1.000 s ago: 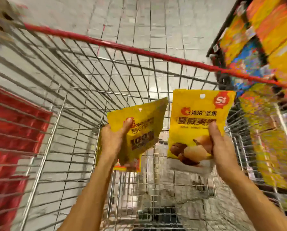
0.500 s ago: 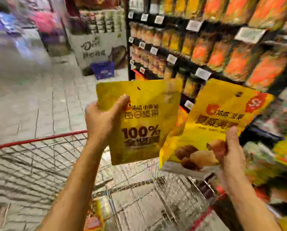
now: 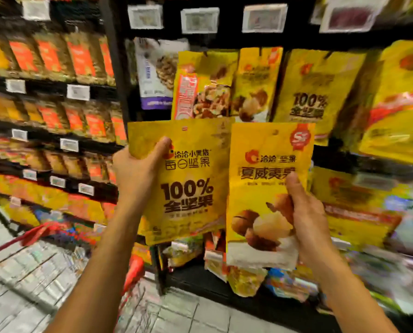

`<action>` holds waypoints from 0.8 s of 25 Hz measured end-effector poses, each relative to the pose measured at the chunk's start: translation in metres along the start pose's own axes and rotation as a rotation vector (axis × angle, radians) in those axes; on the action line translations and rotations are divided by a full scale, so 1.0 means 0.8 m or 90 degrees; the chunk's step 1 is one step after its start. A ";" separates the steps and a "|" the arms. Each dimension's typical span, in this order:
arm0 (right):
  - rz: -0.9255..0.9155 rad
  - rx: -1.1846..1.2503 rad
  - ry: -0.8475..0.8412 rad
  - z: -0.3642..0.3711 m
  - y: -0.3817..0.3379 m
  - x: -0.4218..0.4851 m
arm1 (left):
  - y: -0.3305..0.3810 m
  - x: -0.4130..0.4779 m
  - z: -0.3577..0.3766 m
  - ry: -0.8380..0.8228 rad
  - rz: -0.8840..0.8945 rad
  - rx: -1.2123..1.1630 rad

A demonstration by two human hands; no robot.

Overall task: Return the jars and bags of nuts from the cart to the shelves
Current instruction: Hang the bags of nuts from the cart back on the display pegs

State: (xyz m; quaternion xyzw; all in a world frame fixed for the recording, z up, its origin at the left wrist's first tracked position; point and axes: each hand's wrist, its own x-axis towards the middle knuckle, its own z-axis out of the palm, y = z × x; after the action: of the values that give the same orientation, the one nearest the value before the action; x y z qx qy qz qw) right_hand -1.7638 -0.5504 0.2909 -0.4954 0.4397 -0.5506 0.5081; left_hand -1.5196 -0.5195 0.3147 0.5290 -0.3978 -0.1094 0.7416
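The left hand grips a yellow "100%" nut bag and the right hand grips a macadamia bag, both upright before the shelves.

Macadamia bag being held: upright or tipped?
Upright: the macadamia bag has its hang hole on top and its print reads level.

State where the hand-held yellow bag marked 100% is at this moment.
In the head view, the 100% bag is centre frame, gripped by the left hand, beside the nut-picture bag held by the right hand, in front of the shelves.
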 end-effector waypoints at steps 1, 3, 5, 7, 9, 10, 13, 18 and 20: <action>0.002 0.004 0.021 -0.021 -0.004 0.009 | -0.002 0.000 0.029 -0.026 0.002 -0.019; -0.006 -0.002 0.068 -0.051 -0.009 0.024 | -0.006 0.007 0.078 -0.076 0.005 -0.053; -0.017 0.000 0.117 -0.073 -0.013 0.040 | -0.007 0.022 0.122 -0.127 -0.003 -0.080; -0.025 0.017 0.149 -0.089 -0.015 0.060 | -0.012 0.042 0.168 -0.169 0.004 -0.107; -0.026 0.018 0.184 -0.096 -0.015 0.083 | -0.018 0.063 0.211 -0.192 0.003 -0.115; -0.032 0.017 0.203 -0.099 -0.016 0.095 | -0.019 0.073 0.233 -0.205 0.003 -0.116; -0.053 0.032 0.242 -0.104 -0.021 0.128 | -0.014 0.105 0.293 -0.258 -0.002 -0.110; -0.065 0.048 0.322 -0.115 -0.025 0.172 | 0.011 0.143 0.396 -0.329 0.024 -0.154; -0.051 0.013 0.338 -0.122 -0.028 0.184 | 0.015 0.149 0.423 -0.312 0.009 -0.171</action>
State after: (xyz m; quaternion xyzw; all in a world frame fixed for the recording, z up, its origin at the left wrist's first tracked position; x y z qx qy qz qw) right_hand -1.8626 -0.6969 0.3154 -0.3451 0.5321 -0.6855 0.3576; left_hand -1.6830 -0.8199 0.4239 0.3807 -0.5513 -0.2806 0.6874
